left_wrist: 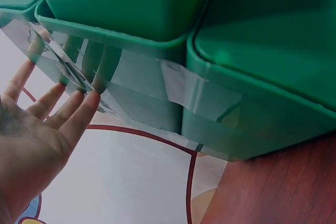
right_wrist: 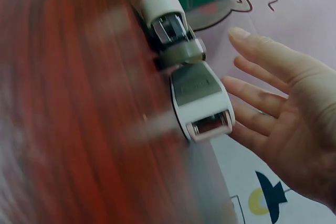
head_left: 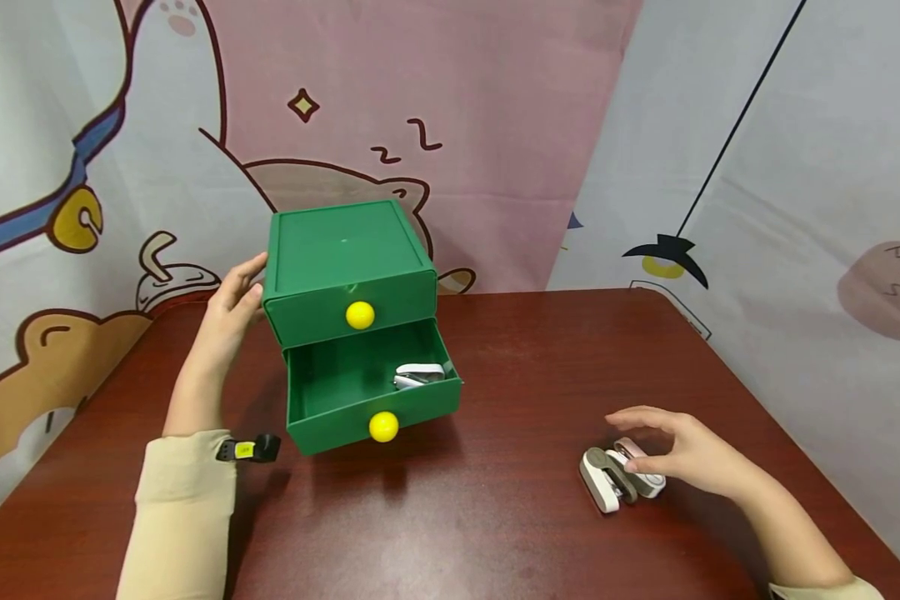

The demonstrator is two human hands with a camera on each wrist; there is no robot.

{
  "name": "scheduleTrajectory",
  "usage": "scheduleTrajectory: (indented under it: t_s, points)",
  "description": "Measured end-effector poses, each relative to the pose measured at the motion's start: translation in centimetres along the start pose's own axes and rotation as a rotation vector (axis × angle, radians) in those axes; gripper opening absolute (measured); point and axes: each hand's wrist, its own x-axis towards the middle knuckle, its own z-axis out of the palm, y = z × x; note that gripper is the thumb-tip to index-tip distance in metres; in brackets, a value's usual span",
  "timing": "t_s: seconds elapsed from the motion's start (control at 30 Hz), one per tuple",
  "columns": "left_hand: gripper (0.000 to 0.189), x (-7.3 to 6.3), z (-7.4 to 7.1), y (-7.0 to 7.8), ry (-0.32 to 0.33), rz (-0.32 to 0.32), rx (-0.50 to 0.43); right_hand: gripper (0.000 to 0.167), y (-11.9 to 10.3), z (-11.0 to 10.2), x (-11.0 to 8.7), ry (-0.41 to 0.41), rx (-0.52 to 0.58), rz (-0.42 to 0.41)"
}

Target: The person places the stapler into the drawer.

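On the table [head_left: 525, 383], staplers [head_left: 604, 480] lie beside the right hand [head_left: 690, 450].

Camera layout: head, two wrists
Head: faces forward and down across the bench [head_left: 510, 517]. Left wrist: rolled, close to the green drawer unit [left_wrist: 152, 19]. Right wrist: rolled, near the staplers [right_wrist: 198, 84], shared with head view. All views share the unit.

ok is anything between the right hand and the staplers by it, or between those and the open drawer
Nothing visible blocks the right hand from the staplers. Towards the open drawer, only its walls stand in the way.
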Motion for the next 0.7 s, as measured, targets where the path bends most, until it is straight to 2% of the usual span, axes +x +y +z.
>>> scheduleTrajectory:
  t_s: [0.3, 0.47, 0.63, 0.7]
  points:
    - [0.046, 0.0, 0.1, 0.0, 0.001, 0.004, -0.014, 0.057, 1.6, -0.7, -0.6, -0.153, 0.110, -0.005]
    - [0.046, 0.0, 0.1, 0.0, 0.004, 0.009, -0.015, 0.062, 1.7, -1.1, -1.0, -0.228, 0.067, 0.038]
    - [0.046, 0.0, 0.1, 0.1, 0.004, 0.004, -0.008, 0.070, 1.3, -1.3, -1.3, -0.274, 0.028, 0.137]
    - [0.046, 0.0, 0.1, 0.1, 0.004, 0.004, -0.007, 0.071, 1.3, -1.3, -1.2, -0.278, 0.012, 0.142]
